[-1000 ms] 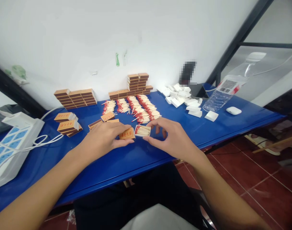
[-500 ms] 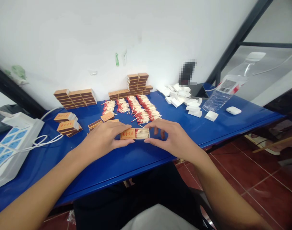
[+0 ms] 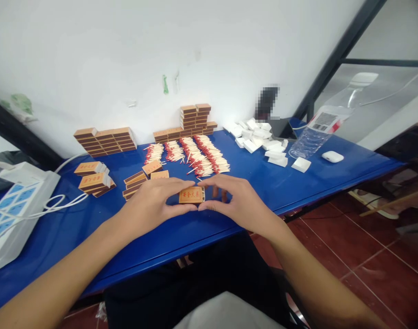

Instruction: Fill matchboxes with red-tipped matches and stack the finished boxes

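A matchbox (image 3: pixel 190 195) with red lettering is held between my two hands over the blue table. Its inner tray is almost wholly inside the sleeve, with only a narrow strip showing at the right end. My left hand (image 3: pixel 157 198) grips the sleeve's left part between thumb and fingers. At the right end, the thumb and forefinger of my right hand (image 3: pixel 232 197) pinch the box. Just beyond it lie rows of loose red-tipped matches (image 3: pixel 209 155). Several matchbox sleeves (image 3: pixel 135 179) lie behind my left hand.
Stacked matchboxes (image 3: pixel 108 140) and a taller stack (image 3: pixel 195 118) line the wall. White trays (image 3: pixel 257 135) are heaped at the right, near a plastic bottle (image 3: pixel 315 132) and a white earbud case (image 3: pixel 333 156). A power strip (image 3: pixel 22 212) with cables occupies the left side, near more matchboxes (image 3: pixel 94 179).
The tray of matches has slid left into the sleeve, covering the matches that showed before. My right hand has moved left, closer to my left hand.
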`<move>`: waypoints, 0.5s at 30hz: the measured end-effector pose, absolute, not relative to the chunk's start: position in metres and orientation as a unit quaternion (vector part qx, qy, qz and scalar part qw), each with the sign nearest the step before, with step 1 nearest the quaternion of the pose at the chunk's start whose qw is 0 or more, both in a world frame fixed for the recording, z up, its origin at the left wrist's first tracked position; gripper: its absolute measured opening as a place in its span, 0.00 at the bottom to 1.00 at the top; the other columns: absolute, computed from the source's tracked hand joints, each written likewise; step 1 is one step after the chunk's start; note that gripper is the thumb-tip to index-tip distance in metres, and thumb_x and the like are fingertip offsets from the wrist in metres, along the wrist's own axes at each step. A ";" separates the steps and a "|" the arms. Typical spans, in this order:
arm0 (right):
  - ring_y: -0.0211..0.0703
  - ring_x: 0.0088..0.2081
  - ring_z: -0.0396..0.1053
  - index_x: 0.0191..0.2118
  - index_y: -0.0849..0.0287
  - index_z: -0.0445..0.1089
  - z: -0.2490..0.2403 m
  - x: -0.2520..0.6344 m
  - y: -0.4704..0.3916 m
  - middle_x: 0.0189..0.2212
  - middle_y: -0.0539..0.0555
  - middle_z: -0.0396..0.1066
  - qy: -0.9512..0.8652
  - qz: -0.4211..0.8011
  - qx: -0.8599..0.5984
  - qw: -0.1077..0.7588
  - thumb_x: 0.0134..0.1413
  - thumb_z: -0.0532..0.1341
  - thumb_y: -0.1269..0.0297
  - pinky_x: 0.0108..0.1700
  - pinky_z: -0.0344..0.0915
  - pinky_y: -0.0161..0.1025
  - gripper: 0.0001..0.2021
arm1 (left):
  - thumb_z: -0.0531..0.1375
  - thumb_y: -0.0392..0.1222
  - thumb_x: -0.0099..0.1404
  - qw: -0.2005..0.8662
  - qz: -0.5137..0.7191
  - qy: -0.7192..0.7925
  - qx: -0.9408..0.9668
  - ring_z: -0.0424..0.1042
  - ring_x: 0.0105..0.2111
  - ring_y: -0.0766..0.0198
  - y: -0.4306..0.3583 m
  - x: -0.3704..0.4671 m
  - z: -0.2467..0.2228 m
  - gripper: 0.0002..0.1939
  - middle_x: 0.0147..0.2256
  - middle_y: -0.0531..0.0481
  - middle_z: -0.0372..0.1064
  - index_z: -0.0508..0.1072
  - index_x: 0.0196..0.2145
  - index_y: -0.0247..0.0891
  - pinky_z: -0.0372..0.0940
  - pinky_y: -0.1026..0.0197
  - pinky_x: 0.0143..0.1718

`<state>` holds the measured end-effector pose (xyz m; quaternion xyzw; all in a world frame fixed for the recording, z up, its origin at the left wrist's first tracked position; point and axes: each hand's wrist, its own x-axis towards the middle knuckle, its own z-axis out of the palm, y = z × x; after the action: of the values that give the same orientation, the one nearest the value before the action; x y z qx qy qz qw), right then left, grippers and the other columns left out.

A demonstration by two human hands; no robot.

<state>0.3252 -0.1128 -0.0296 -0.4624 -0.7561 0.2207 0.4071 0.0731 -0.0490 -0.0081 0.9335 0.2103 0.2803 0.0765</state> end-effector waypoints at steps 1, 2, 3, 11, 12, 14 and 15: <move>0.41 0.36 0.73 0.55 0.54 0.80 -0.031 0.324 -0.112 0.41 0.52 0.81 -0.750 0.225 -0.461 0.417 0.58 0.77 0.54 0.39 0.70 0.39 0.21 | 0.68 0.53 0.73 0.080 0.285 0.208 0.932 0.85 0.45 0.56 -0.050 0.074 -0.007 0.22 0.49 0.46 0.85 0.80 0.58 0.38 0.77 0.59 0.49; 0.42 0.36 0.73 0.55 0.54 0.80 -0.032 0.322 -0.112 0.41 0.52 0.81 -0.745 0.229 -0.459 0.426 0.57 0.77 0.53 0.39 0.70 0.39 0.22 | 0.68 0.52 0.73 0.085 0.289 0.208 0.931 0.85 0.46 0.56 -0.051 0.074 -0.006 0.21 0.49 0.46 0.84 0.80 0.58 0.39 0.77 0.59 0.50; 0.42 0.37 0.73 0.54 0.54 0.80 -0.033 0.322 -0.112 0.41 0.52 0.81 -0.742 0.236 -0.456 0.431 0.56 0.78 0.52 0.39 0.69 0.38 0.23 | 0.68 0.50 0.73 0.091 0.288 0.206 0.931 0.84 0.47 0.56 -0.052 0.075 -0.005 0.21 0.50 0.46 0.84 0.80 0.59 0.39 0.77 0.59 0.51; 0.40 0.35 0.73 0.48 0.55 0.82 -0.033 0.326 -0.111 0.39 0.50 0.81 -0.711 0.365 -0.429 0.420 0.60 0.75 0.54 0.37 0.67 0.38 0.15 | 0.72 0.49 0.69 0.148 0.260 0.199 0.933 0.84 0.48 0.58 -0.052 0.073 0.000 0.24 0.51 0.50 0.84 0.79 0.60 0.43 0.76 0.61 0.53; 0.40 0.35 0.73 0.47 0.55 0.82 -0.033 0.326 -0.111 0.38 0.50 0.81 -0.707 0.368 -0.432 0.422 0.61 0.75 0.55 0.38 0.67 0.38 0.14 | 0.72 0.49 0.69 0.150 0.260 0.198 0.933 0.84 0.48 0.58 -0.052 0.073 -0.001 0.23 0.51 0.50 0.84 0.79 0.59 0.44 0.76 0.61 0.53; 0.39 0.35 0.72 0.45 0.56 0.82 -0.033 0.324 -0.110 0.37 0.50 0.81 -0.699 0.371 -0.435 0.430 0.60 0.75 0.55 0.38 0.67 0.37 0.12 | 0.70 0.49 0.70 0.148 0.261 0.196 0.934 0.84 0.47 0.59 -0.054 0.074 -0.002 0.22 0.51 0.51 0.84 0.79 0.59 0.45 0.76 0.61 0.52; 0.39 0.35 0.72 0.44 0.56 0.82 -0.033 0.324 -0.110 0.36 0.49 0.81 -0.696 0.373 -0.436 0.432 0.60 0.75 0.56 0.38 0.66 0.37 0.12 | 0.69 0.49 0.72 0.144 0.260 0.193 0.935 0.84 0.47 0.59 -0.054 0.075 -0.003 0.21 0.51 0.51 0.84 0.79 0.59 0.45 0.76 0.62 0.51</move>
<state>0.3235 -0.1097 -0.0333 -0.4357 -0.6960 0.3734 0.4315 0.0748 -0.0544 -0.0025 0.9350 0.1931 0.2601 0.1441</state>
